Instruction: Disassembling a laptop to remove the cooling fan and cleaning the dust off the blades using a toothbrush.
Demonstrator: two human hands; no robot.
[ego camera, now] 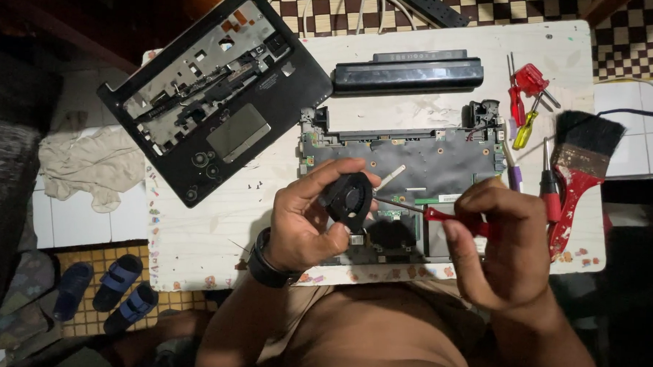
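My left hand (pixel 307 219) grips a black round cooling fan (pixel 348 199), lifted a little above a laptop motherboard (pixel 414 161) on the white table (pixel 194 229). In my right hand (pixel 502 240) is a red-handled screwdriver (pixel 441 213); its thin metal shaft points left and its tip meets the fan's edge. A black watch sits on my left wrist. Both hands hover over the near half of the board.
A black laptop top case (pixel 214 93) with touchpad lies at the table's far left, a long black battery (pixel 408 70) at the back. Several screwdrivers (pixel 525 96) and a red-handled brush (pixel 580 171) lie at the right. A cloth (pixel 88 164) and sandals (pixel 105 291) are on the floor, left.
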